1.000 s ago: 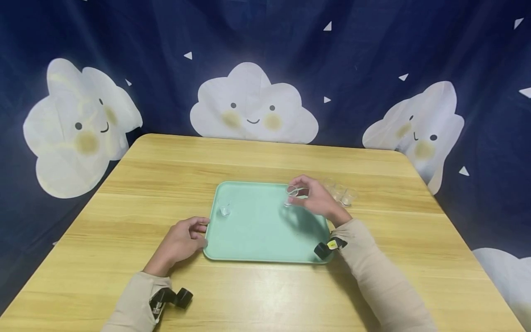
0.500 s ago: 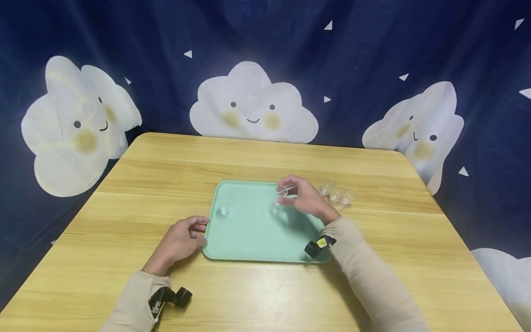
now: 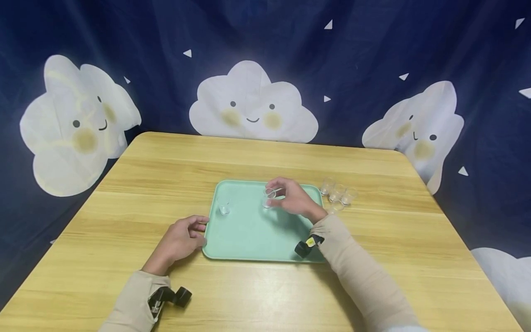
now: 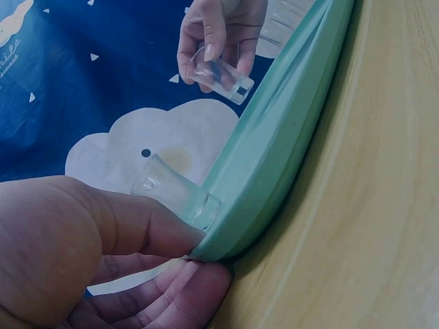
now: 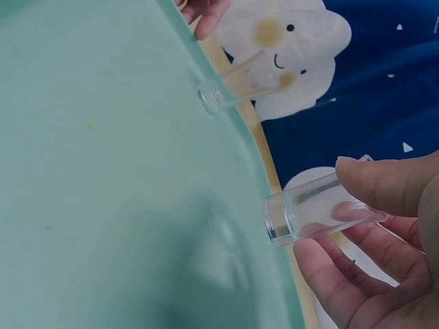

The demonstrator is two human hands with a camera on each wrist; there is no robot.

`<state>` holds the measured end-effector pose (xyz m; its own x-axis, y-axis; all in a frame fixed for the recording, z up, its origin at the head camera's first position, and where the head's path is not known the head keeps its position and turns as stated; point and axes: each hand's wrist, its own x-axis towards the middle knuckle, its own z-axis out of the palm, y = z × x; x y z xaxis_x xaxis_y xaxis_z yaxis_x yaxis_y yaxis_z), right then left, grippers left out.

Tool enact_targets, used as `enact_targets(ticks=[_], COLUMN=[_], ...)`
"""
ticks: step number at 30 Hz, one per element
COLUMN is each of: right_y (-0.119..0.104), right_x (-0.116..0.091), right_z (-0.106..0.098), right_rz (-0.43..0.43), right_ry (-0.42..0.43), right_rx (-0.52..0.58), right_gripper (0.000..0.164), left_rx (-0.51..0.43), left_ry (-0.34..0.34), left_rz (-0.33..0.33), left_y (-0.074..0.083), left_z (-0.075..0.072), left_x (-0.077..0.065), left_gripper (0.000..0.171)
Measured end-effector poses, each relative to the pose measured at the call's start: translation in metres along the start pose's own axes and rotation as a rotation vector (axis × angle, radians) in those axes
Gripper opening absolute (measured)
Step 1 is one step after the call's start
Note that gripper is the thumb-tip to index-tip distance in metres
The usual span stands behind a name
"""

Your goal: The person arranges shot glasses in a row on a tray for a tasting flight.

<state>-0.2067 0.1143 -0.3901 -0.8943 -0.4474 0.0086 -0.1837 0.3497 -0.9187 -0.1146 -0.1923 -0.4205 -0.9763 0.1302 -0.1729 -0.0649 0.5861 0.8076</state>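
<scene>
My right hand (image 3: 292, 196) holds a small clear shot glass (image 5: 315, 212) between thumb and fingers, upright and a little above the tray's far half; its shadow falls on the tray. A second shot glass (image 3: 224, 207) stands on the mint-green tray (image 3: 249, 240) near its left edge. At that edge, my left hand (image 3: 178, 240) pinches the rim, its thumb (image 4: 158, 229) on the upper side and fingers (image 4: 199, 288) lower down, as the left wrist view shows. The held glass is partly covered by fingers in the head view.
Several more clear shot glasses (image 3: 337, 192) stand close together on the wooden table (image 3: 257, 295), just beyond the tray's right edge. Behind the table hangs a dark blue curtain (image 3: 352, 55) printed with clouds.
My right hand has moved left over the tray with the shot glass, away from the group of glasses, which now shows more fully. My left hand has stayed at the tray's edge.
</scene>
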Motion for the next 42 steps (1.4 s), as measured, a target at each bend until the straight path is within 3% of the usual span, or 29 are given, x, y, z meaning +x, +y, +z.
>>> enact_targets(ticks=[15,42], right_y=[-0.003,-0.010], right_x=[0.010,0.022], right_z=[0.020,0.042], right_rz=[0.004,0.006], right_ry=[-0.059,-0.072], right_rx=[-0.036,-0.083], right_gripper=[0.041,0.039], left_rx=[0.000,-0.020], left_ry=[0.000,0.006], left_rz=[-0.002,0.010], left_y=[0.000,-0.002], left_z=[0.000,0.001], left_x=[0.000,0.000], left_gripper=[0.052,0.052])
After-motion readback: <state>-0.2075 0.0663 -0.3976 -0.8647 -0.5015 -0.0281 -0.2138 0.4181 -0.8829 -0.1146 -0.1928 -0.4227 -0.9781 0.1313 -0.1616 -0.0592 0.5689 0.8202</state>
